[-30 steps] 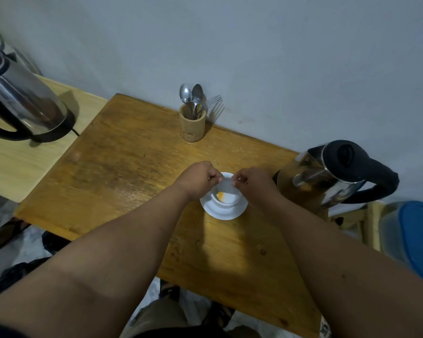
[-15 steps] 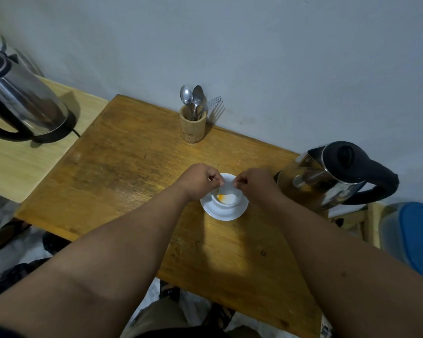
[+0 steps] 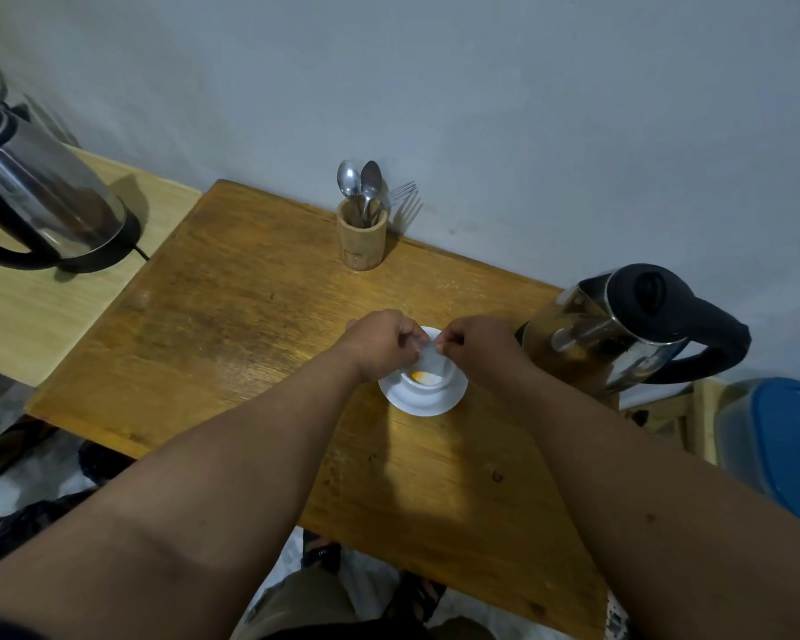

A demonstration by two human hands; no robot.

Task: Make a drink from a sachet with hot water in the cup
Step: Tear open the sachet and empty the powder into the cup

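Observation:
A white cup [image 3: 428, 384] stands on a white saucer [image 3: 419, 403] in the middle of the wooden table [image 3: 232, 316]. Orange powder [image 3: 419, 375] lies inside the cup. My left hand [image 3: 382, 341] and my right hand [image 3: 474, 346] are directly above the cup, each pinching one end of a small pale sachet [image 3: 430, 353] held between them. The sachet is mostly hidden by my fingers. A steel kettle with a black lid and handle [image 3: 629, 330] stands just right of the cup.
A wooden holder with spoons and a fork [image 3: 361, 237] stands at the table's back edge by the wall. A second steel kettle [image 3: 42, 196] sits on a lighter table [image 3: 33, 316] at the left. A blue-lidded bin [image 3: 781, 445] is at the right.
My hands have drawn closer together over the cup, still pinching the sachet. The cup and kettles have not moved.

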